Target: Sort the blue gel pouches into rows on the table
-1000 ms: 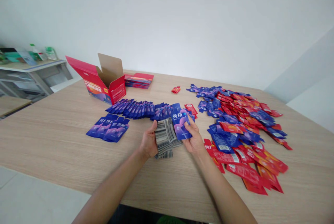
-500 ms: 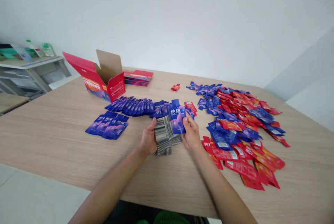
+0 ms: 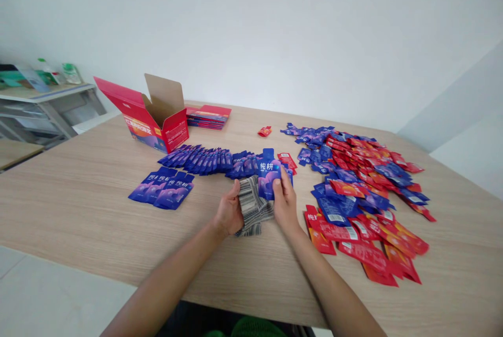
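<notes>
My left hand (image 3: 230,212) grips a striped grey cloth (image 3: 253,206) by its left side, low over the table. In my right hand (image 3: 285,202) a blue pouch (image 3: 269,174) stands upright, its printed face toward me, pinched at its right edge. The cloth's right part lies below and against the pouch. Beyond both hands runs a row of overlapping blue pouches (image 3: 200,160). To the left a small fan of blue pouches (image 3: 163,188) lies flat.
An open red carton (image 3: 176,130) stands back left, beside a stack of flat red boxes (image 3: 210,116). A heap of red and blue pouches (image 3: 353,169) spreads over the right side. One small red packet (image 3: 264,131) lies at the back. A side desk (image 3: 43,97) holds bottles.
My left hand and the cloth have moved slightly right, and the cloth is more bunched. The blue pouch has shifted a little right and turned more upright in my right hand.
</notes>
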A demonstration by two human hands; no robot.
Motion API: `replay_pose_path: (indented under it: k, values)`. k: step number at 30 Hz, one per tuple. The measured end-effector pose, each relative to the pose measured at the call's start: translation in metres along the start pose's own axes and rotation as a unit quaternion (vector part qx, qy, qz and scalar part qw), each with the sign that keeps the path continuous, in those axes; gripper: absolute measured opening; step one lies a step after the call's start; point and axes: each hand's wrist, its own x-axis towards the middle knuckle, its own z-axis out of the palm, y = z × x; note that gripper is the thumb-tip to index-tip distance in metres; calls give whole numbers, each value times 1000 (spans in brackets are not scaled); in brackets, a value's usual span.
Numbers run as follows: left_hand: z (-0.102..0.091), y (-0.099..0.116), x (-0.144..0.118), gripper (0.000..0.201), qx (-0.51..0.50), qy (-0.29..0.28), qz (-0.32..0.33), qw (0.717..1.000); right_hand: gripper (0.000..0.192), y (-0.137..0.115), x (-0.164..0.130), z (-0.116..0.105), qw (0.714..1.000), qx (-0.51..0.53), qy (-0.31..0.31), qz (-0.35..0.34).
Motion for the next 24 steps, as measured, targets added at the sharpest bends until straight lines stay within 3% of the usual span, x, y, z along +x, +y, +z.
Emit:
replay_pose_path:
  k: [2,6,9,14,17,20,24]
  values:
    - [2,-3,0,59,-5,19,9,1000,47,-4,-7,-1,987,-130,-19,-96]
    - [4,-5,2,44,-22,98,41,994,43,-11,-24,5,913,-268,-119,-284]
    - [2,-3,3,33,-31,140,75,987,42,-13,-30,11,886,-303,-141,-320]
    - [0,0,4,34,-33,90,43,994,41,-17,-21,3,893,-258,-205,-306]
    - [0,0,3,36,-32,80,27,996,39,-24,-15,-4,914,-185,-240,-269]
    - [-1,-1,4,36,-9,88,9,996,32,-32,-15,-6,951,-100,-218,-194]
    - [-3,-1,6,38,26,91,-42,995,32,-38,-14,-3,989,-15,-141,-40]
